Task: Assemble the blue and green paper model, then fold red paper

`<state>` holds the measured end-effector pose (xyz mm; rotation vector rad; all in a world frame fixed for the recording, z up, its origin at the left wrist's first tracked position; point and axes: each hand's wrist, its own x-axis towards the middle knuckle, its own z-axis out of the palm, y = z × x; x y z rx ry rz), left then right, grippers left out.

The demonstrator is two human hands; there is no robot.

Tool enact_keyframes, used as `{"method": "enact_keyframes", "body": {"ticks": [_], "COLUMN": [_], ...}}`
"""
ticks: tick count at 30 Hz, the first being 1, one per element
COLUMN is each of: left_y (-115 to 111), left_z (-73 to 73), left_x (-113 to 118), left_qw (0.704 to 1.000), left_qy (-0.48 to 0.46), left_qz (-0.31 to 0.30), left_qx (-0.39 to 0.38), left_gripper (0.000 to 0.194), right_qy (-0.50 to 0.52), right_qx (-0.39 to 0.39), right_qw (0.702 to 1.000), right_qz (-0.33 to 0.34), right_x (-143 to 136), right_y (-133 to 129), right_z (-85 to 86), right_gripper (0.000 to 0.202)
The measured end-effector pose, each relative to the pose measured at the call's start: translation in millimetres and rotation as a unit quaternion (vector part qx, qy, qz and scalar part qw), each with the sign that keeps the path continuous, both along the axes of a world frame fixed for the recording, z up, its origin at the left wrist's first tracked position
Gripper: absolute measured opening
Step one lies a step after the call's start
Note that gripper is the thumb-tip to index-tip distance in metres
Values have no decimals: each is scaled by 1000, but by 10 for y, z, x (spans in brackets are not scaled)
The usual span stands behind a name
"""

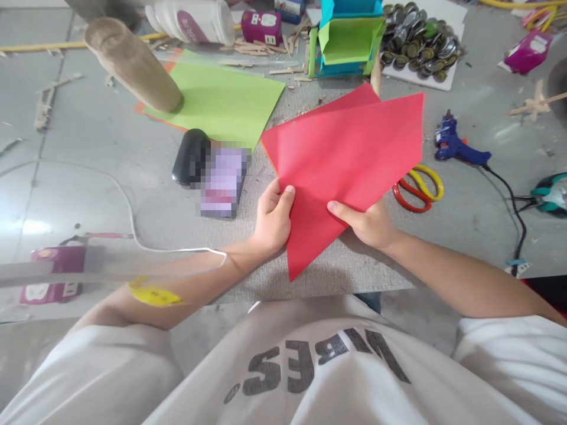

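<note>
A sheet of red paper [341,147] is held in front of me above the table's near edge, its lower corner pointing toward my shirt. My left hand [273,217] grips its left side, thumb on top and fingers underneath. On the lower right edge my right hand [370,223] pinches it the same way, its fingers hidden behind the paper. A second red edge shows at the top, so it is folded or doubled; I cannot tell which. Orange shows along its left edge. Scissors [414,198] with red and yellow handles lie partly under its right side.
Green paper [221,94] lies at left under a brown cylinder [133,65]. A black case [191,156] and a blurred lilac item [224,180] sit nearby. Bottle caps [420,41], a blue-green paper box [349,41], a glue gun [460,141] and pliers [549,195] are at back and right.
</note>
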<state>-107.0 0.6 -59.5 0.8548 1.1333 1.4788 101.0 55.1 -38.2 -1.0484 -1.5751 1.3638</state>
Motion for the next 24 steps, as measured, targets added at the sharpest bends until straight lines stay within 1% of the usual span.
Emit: {"method": "enact_keyframes", "body": {"ticks": [4, 7, 12, 14, 16, 18, 21, 24], "left_y": [10, 21, 39, 27, 2, -29, -66, -87], "left_z": [-14, -46, -87, -96, -106, -115, -126, -122], "left_x": [-14, -12, 22, 39, 48, 45, 30, 28], "left_qw": [1000, 1000, 999, 998, 999, 998, 996, 995], "left_qy": [9, 6, 0, -9, -26, -44, -52, -45], "left_qz": [1, 10, 28, 32, 22, -12, -67, -91], "left_qx": [4, 22, 43, 44, 41, 31, 14, 15], "left_gripper": [58, 59, 63, 67, 73, 78, 81, 84], "right_qy": [-6, -2, -19, -30, -34, -34, -30, -11], "right_qx": [5, -3, -20, -15, 5, 31, 61, 87], "right_qw": [1000, 1000, 999, 998, 999, 998, 993, 989], "right_qz": [1, 15, 46, 46, 18, -32, -97, -119], "right_x": [9, 25, 54, 57, 58, 62, 74, 81], "right_y": [10, 31, 68, 71, 71, 80, 123, 171], "right_z": [-18, -20, 31, 50, 48, 16, -71, -152], "right_gripper": [53, 52, 53, 53, 52, 51, 55, 60]}}
